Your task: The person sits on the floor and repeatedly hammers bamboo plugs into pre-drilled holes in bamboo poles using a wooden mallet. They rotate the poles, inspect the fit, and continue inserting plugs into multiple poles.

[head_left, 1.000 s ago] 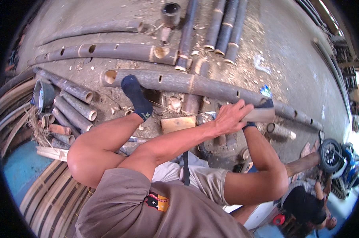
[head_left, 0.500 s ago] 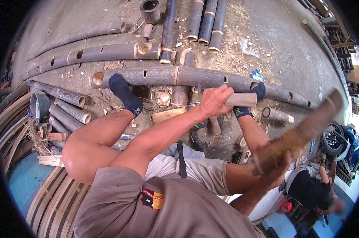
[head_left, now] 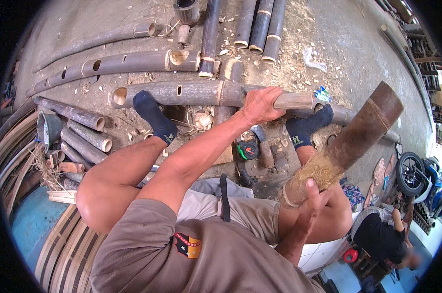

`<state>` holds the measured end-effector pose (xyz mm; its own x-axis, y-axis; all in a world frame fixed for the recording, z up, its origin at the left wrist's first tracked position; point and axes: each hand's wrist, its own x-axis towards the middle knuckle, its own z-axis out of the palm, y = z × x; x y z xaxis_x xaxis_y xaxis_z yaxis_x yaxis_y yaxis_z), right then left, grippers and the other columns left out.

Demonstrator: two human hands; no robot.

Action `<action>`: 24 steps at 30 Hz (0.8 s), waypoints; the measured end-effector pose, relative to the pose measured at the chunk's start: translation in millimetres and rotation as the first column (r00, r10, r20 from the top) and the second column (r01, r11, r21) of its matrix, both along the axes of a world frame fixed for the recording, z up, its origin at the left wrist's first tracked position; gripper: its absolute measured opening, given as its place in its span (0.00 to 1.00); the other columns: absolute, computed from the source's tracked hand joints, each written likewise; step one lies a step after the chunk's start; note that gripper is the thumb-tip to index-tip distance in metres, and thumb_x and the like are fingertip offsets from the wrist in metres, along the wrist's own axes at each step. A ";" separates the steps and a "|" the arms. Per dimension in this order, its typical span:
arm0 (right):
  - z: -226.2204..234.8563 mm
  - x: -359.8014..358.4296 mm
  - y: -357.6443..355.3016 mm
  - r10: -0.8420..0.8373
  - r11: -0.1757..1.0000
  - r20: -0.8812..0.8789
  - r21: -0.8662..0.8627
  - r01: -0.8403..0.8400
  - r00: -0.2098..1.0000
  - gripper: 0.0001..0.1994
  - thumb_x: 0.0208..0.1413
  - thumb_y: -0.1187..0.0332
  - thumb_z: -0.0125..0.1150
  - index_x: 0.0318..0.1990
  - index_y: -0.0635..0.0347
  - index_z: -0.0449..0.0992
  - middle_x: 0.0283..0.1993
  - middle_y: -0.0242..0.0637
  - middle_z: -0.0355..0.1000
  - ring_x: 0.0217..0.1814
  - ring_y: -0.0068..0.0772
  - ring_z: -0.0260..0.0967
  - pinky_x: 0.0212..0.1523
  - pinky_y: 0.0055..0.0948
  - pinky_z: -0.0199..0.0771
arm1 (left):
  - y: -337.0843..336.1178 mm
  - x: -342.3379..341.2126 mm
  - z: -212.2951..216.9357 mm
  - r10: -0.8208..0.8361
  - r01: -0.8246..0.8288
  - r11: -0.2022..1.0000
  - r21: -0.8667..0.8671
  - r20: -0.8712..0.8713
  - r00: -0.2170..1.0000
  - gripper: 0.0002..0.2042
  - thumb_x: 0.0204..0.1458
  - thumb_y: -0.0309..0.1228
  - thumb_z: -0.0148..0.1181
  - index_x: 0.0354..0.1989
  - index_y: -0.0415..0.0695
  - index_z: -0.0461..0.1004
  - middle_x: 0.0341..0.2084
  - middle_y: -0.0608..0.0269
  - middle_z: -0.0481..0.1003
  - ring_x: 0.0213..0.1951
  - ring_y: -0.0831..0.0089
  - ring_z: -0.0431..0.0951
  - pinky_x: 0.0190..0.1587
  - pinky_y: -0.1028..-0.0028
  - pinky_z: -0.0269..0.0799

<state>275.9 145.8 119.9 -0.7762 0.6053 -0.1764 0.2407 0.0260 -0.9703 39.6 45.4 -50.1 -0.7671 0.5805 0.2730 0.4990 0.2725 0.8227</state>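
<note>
My left hand point(head_left: 263, 105) is closed around the pale wooden handle point(head_left: 293, 101) of a tool; its working end is hidden behind the hand. It is over a long dark bamboo pole point(head_left: 191, 93) with cut holes, lying crosswise at my feet. Just left of that hand the pole's outline steps narrower. My left socked foot point(head_left: 150, 111) rests against the pole, and my right socked foot point(head_left: 311, 122) is near its right part. My right hand point(head_left: 312, 198) grips a thick bamboo section point(head_left: 360, 124) by its frayed, yellowish lower part, tilted up to the right above my right leg.
Another holed bamboo pole point(head_left: 128, 63) lies farther off at left, with upright-pointing dark bamboo lengths point(head_left: 252, 24) at the top. A tape measure point(head_left: 248, 150) and a hammer point(head_left: 264, 146) lie between my legs. Short bamboo pieces point(head_left: 86, 141) sit at left; a person point(head_left: 382, 232) is at lower right.
My right hand has swung the bamboo section left and nearer, and it is less blurred. The pole's right part now looks narrower and lower. My left hand has shifted slightly left and up.
</note>
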 end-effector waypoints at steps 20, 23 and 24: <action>5.7 -16.7 4.2 0.150 0.978 0.110 0.131 -0.164 0.983 0.30 0.54 0.66 0.65 0.64 0.71 0.69 0.50 0.43 0.74 0.50 0.36 0.74 0.52 0.35 0.74 | 2.1 -5.3 -6.8 -0.007 0.008 1.000 -0.016 0.033 0.999 0.18 0.42 0.40 0.73 0.36 0.45 0.74 0.33 0.56 0.78 0.37 0.49 0.81 0.39 0.55 0.78; 6.9 -31.5 34.4 0.334 0.903 0.428 0.110 -0.415 0.840 0.33 0.57 0.67 0.65 0.70 0.68 0.63 0.52 0.45 0.74 0.53 0.37 0.73 0.53 0.36 0.74 | 2.2 -5.9 -11.1 0.030 -0.029 0.999 -0.020 0.046 0.999 0.18 0.42 0.40 0.74 0.37 0.46 0.74 0.34 0.56 0.78 0.38 0.50 0.81 0.39 0.55 0.78; -12.0 -45.4 0.0 0.152 0.955 0.424 0.168 -0.243 0.893 0.35 0.59 0.66 0.65 0.72 0.67 0.61 0.53 0.45 0.74 0.55 0.37 0.73 0.53 0.35 0.74 | 5.8 -7.1 -13.4 0.025 -0.023 0.999 -0.036 0.060 0.998 0.19 0.41 0.40 0.74 0.38 0.46 0.75 0.34 0.56 0.78 0.39 0.50 0.81 0.40 0.56 0.78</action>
